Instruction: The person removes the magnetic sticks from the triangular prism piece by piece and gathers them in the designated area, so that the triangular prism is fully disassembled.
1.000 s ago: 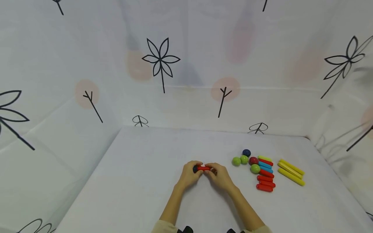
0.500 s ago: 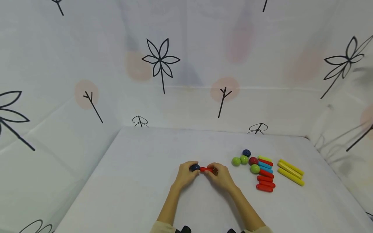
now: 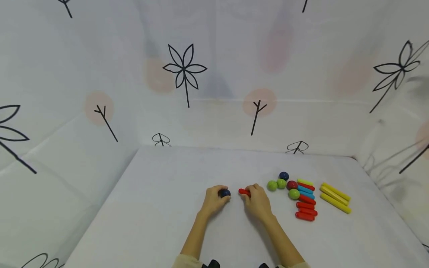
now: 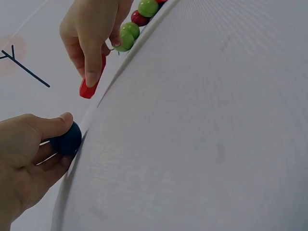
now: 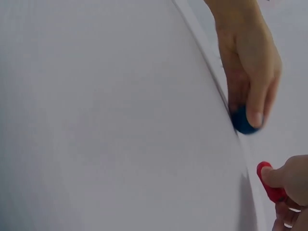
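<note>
My left hand [image 3: 213, 201] pinches a dark blue ball [image 3: 225, 193] between thumb and fingers, at the middle of the white table. In the left wrist view the thumb lies over the top of the ball [image 4: 68, 138], with fingers beneath. To its right, my right hand [image 3: 259, 203] holds a short red stick [image 3: 244, 192]; one end points toward the ball, and the fingers cover the other. A gap separates stick and ball. The right wrist view shows the thumb pressed on the red stick [image 5: 269, 185].
Right of my right hand lie light green balls [image 3: 272, 185], another dark blue ball [image 3: 283, 175] and a dark red ball [image 3: 292, 185]. Beside them is a column of short red, blue and green sticks [image 3: 305, 205]. Longer yellow sticks [image 3: 335, 198] lie farther right on the white table [image 3: 161, 208].
The red stick, earlier end to end with the blue ball, is now apart from it. My right hand has moved it to the right; my left hand shifted slightly left with the ball.
</note>
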`<state>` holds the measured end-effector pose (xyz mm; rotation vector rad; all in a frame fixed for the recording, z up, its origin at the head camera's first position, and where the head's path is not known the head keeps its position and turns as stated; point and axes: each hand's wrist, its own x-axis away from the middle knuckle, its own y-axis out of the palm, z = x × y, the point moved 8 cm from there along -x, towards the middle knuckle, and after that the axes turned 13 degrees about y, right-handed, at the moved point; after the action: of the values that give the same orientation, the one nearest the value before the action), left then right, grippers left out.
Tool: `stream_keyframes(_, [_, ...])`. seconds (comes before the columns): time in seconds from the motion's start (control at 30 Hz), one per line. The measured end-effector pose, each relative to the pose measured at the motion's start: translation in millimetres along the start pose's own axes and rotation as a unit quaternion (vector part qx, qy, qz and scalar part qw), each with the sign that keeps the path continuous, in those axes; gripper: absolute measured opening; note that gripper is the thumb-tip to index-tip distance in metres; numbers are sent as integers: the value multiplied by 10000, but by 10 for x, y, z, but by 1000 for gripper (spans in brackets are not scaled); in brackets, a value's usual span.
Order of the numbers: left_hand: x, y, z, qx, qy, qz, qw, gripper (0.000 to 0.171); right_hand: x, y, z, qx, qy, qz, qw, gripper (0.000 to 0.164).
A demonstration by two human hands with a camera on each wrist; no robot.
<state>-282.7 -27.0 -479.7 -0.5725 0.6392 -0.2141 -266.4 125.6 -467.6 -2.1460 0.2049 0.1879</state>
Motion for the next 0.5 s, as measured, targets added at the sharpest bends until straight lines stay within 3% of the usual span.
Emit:
stream_keyframes(0.13, [32, -6, -29, 49, -212, -86, 9997, 30, -9, -74, 154, -248, 177, -170, 9994, 19])
stream_keyframes(0.33, [21, 0, -37, 146, -200, -88, 9997, 31, 29, -199, 398, -441, 505, -477, 9966, 22])
stream_keyframes(0.5, [32, 9, -37, 294, -232, -87, 9993, 31, 150, -464, 593, -399, 588, -339, 9969, 25])
